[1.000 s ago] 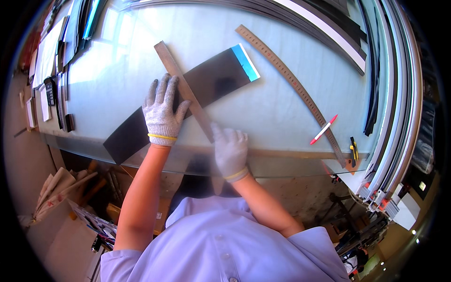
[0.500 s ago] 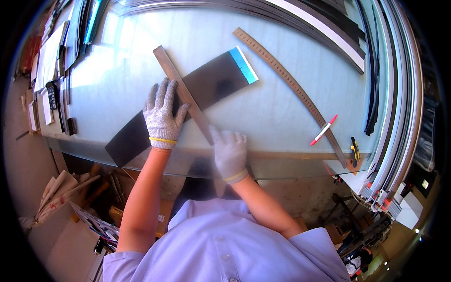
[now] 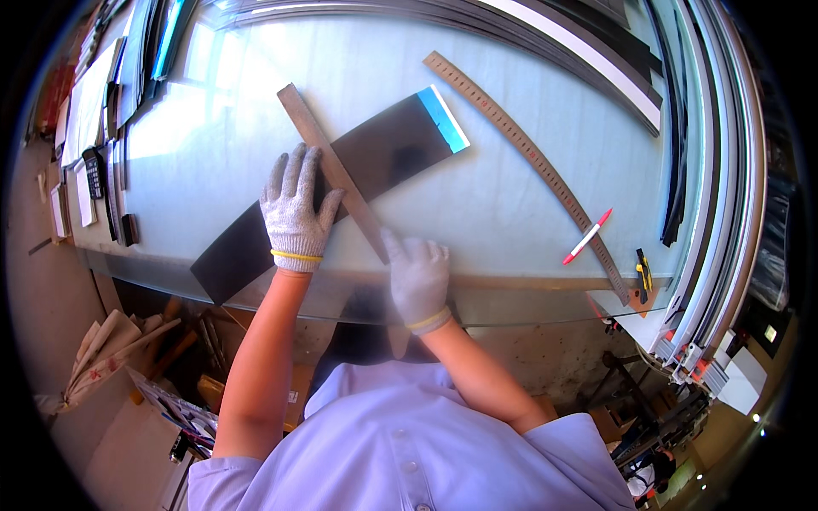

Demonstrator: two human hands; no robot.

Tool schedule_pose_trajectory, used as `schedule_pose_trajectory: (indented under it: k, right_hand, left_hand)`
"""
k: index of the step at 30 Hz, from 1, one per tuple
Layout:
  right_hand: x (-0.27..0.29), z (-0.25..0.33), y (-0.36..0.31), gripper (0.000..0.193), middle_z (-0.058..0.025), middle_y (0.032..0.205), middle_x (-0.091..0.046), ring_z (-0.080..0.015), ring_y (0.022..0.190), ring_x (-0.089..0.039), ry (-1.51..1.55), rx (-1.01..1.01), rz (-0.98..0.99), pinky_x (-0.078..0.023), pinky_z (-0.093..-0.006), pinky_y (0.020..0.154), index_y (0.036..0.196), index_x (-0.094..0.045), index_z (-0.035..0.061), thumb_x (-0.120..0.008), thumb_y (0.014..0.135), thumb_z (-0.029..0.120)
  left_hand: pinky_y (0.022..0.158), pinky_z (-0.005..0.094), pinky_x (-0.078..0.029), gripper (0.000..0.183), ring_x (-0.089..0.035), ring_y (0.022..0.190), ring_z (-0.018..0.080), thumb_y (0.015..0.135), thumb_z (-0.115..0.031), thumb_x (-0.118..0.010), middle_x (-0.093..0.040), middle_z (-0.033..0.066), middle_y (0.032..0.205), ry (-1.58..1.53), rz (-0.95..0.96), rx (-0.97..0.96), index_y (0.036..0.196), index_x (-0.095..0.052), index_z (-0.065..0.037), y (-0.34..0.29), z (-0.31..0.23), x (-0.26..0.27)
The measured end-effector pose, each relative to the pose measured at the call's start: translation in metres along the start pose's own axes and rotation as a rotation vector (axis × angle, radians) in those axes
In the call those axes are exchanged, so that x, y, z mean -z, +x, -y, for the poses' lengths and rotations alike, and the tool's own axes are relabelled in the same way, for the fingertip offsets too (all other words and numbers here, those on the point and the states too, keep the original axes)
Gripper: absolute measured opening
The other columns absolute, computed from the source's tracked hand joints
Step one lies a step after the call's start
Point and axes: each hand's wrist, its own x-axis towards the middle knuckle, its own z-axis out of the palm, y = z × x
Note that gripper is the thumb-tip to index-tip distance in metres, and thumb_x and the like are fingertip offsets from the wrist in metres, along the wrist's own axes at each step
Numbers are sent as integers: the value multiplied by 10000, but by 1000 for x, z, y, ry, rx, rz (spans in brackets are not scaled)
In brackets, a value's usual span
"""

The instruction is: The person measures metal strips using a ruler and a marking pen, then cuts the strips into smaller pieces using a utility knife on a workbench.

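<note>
A dark flat panel [image 3: 396,145], with a blue and white strip at its far right end, lies slantwise on the glass-topped table [image 3: 528,247]. Across it runs a narrow flat metal straightedge [image 3: 311,123]. My left hand [image 3: 296,209], in a grey knit glove with a yellow cuff, lies flat with fingers spread on the panel, along the straightedge's left side; its thumb reaches onto the bar. My right hand [image 3: 419,277], gloved alike, is at the straightedge's near end. Its fingers are curled, one digit stretched against the bar; the grip is partly hidden.
A long steel ruler [image 3: 520,140] lies to the right, a red and white marker [image 3: 588,236] across it. A yellow and black utility knife [image 3: 643,274] sits near the right corner. Dark strips [image 3: 588,64] line the far edge; a calculator [image 3: 94,173] is at left.
</note>
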Motion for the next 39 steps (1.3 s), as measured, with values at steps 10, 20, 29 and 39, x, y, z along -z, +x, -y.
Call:
schedule_pose_trajectory:
  k: [10,20,29,39]
  right_hand:
    - [5,0,-1,497,-64,868,-543,-266,781,-541,-18,-8,28,-439,-430,695,1302,-673,102,-632,807,113]
    - [7,-1,-3,473,-80,897,-577,-281,837,-579,38,40,11,-448,-440,744,1291,-662,85,-646,823,158]
    - [12,-13,-1,367,-111,961,-614,-308,894,-606,88,120,56,-477,-448,824,1228,-655,72,-622,873,156]
    - [180,-265,-108,388,-210,1249,-657,-380,1160,-619,-444,-558,-318,-496,-471,994,1235,-679,35,-610,854,30]
  left_hand:
    - [1125,516,-381,638,-491,1380,386,907,-415,-716,-548,125,1501,18,29,2,1463,-559,-143,0,-3,3]
    - [1084,497,-421,745,-511,1340,375,826,-428,-791,-491,77,1537,191,211,13,1458,-547,-117,12,-13,29]
    - [1161,414,-427,1244,-502,1376,413,736,-171,-879,-151,233,1686,-61,702,239,1625,-24,-12,57,-36,39]
    - [1227,347,-350,1413,-344,1504,356,569,-79,-944,37,219,1707,14,660,238,1601,10,65,58,-21,8]
